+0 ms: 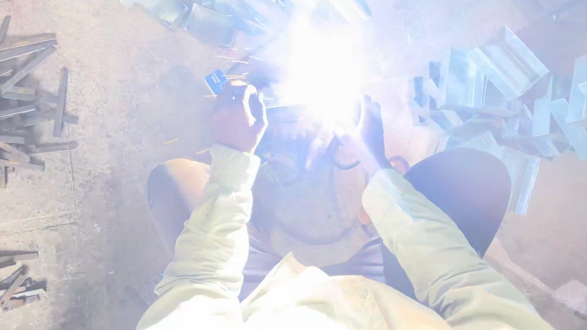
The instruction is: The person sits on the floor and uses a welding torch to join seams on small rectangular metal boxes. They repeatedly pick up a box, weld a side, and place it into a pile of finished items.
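The left hand (237,118) is closed around a small dark piece beside the bright welding flash (319,76). The right hand (372,131) grips a welding tool just right of the flash. Metal strips (16,106) lie far left.

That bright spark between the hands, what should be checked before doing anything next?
1. Left hand clear of the spark: ok, it sits beside the glare.
2. Right hand clear: cannot tell, glare washes over it.
3. Grip of either hand: cannot tell.
4. Sleeves cover both arms: ok.
5. Metal strips away from the work: ok, piled far left.
6. Metal brackets apart from the hands: ok, heaped on the right.
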